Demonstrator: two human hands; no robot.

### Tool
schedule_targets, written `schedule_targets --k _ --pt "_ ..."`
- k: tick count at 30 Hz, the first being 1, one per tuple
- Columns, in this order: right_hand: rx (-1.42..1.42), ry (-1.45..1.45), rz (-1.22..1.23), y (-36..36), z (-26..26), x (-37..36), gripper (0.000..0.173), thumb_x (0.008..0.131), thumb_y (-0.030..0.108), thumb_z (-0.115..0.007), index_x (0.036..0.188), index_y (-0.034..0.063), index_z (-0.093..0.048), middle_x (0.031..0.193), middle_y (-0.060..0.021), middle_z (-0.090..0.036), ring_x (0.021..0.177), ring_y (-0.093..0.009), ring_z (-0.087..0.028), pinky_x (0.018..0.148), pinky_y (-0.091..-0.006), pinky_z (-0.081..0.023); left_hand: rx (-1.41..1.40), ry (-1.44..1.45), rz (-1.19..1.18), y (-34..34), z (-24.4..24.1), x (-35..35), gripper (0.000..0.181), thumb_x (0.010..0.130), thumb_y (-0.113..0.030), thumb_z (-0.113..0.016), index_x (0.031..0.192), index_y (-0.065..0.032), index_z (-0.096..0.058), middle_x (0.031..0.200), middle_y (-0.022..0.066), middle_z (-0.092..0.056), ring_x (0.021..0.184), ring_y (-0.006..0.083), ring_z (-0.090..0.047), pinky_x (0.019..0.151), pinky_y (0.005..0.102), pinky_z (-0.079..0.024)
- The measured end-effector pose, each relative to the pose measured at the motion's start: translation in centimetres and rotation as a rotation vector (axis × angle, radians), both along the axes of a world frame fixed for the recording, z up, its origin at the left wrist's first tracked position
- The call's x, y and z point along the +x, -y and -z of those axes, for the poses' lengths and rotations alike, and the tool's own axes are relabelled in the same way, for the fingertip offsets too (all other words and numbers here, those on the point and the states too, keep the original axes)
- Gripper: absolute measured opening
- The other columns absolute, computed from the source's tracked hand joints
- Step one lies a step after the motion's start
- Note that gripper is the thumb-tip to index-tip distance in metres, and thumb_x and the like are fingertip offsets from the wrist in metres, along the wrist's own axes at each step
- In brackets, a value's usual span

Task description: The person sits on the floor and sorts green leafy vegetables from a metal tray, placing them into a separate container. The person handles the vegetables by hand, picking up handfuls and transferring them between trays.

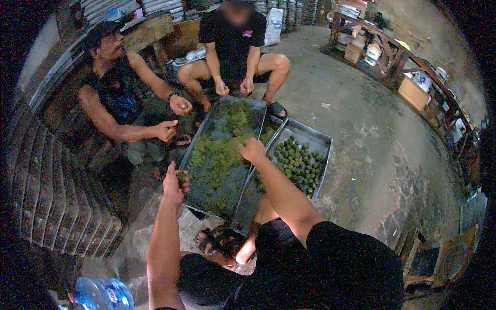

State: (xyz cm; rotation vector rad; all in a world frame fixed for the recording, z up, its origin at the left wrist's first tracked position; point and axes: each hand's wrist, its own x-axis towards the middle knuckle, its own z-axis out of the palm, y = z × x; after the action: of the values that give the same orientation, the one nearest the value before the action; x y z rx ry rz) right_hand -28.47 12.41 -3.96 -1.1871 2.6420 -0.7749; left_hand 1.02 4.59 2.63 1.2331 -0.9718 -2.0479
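Observation:
My left hand (176, 185) is beside the left edge of a metal tray (211, 112), its fingers curled around a small green clump (181, 178). Loose green material (217, 155), moss-like or shredded, lies spread across that tray; I cannot tell exactly what it is. Over the tray's right side is my right hand (254, 150), fingers bunched at a blurred tuft of the same green material. To the right, a second metal tray (329, 149) holds many dark green balls (298, 162). My right forearm crosses above this tray and hides part of it.
Two people sit around the trays, one at the left (116, 93) and one across (232, 42), hands near the tray. Stacked corrugated sheets (62, 193) stand at left. A large water bottle (104, 292) lies at lower left. A wooden workbench (391, 42) lines the right wall.

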Motion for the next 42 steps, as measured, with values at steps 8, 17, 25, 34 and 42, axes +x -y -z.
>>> schedule_targets --k 8,17,25,34,42 --pt "-0.466 0.026 -0.611 -0.1 -2.3 4.9 0.046 0.076 0.033 -0.067 0.113 0.0070 -0.060 0.107 -0.0185 -0.063 0.092 -0.037 -0.062 0.081 -0.0429 -0.050 -0.029 -0.135 0.064 1.0 3.8 0.0 0.021 0.090 -0.015 -0.056 0.106 -0.0009 -0.055 0.092 0.0110 -0.060 0.075 0.0220 -0.061 0.062 0.0324 -0.052" --pt "-0.513 0.133 -0.950 -0.1 -5.7 12.4 0.049 0.072 0.029 -0.069 0.116 0.0080 -0.058 0.107 -0.0168 -0.061 0.100 -0.035 -0.059 0.085 -0.0423 -0.048 -0.144 -0.167 0.070 -0.7 2.1 -0.1 0.019 0.089 -0.008 -0.057 0.107 -0.0016 -0.056 0.093 0.0049 -0.062 0.079 0.0166 -0.061 0.066 0.0292 -0.051" --pt "-0.677 0.126 -0.899 -0.4 -5.4 12.3 0.044 0.071 0.028 -0.071 0.106 0.0036 -0.063 0.099 -0.0169 -0.063 0.092 -0.035 -0.061 0.080 -0.0407 -0.049 -0.239 -0.110 0.075 -1.8 0.3 -0.9 0.022 0.087 -0.006 -0.059 0.109 -0.0002 -0.060 0.099 0.0049 -0.063 0.079 0.0149 -0.062 0.064 0.0272 -0.050" --pt "-0.657 0.128 -0.851 -0.4 -5.3 12.4 0.039 0.069 0.020 -0.073 0.101 0.0001 -0.065 0.094 -0.0153 -0.065 0.085 -0.029 -0.064 0.076 -0.0363 -0.051 -0.286 0.110 0.083 -3.0 -1.4 -1.2 0.024 0.087 -0.014 -0.061 0.110 -0.0046 -0.062 0.086 0.0012 -0.064 0.070 0.0093 -0.058 0.057 0.0221 -0.047" --pt "-0.526 0.527 -0.742 0.2 -4.9 12.0 0.033 0.071 0.024 -0.070 0.099 0.0065 -0.068 0.094 -0.0125 -0.069 0.084 -0.022 -0.067 0.078 -0.0338 -0.050 -0.195 -0.153 0.068 -1.7 1.1 -1.3 0.027 0.089 -0.008 -0.058 0.111 0.0072 -0.056 0.096 0.0112 -0.062 0.080 0.0195 -0.064 0.070 0.0320 -0.057"
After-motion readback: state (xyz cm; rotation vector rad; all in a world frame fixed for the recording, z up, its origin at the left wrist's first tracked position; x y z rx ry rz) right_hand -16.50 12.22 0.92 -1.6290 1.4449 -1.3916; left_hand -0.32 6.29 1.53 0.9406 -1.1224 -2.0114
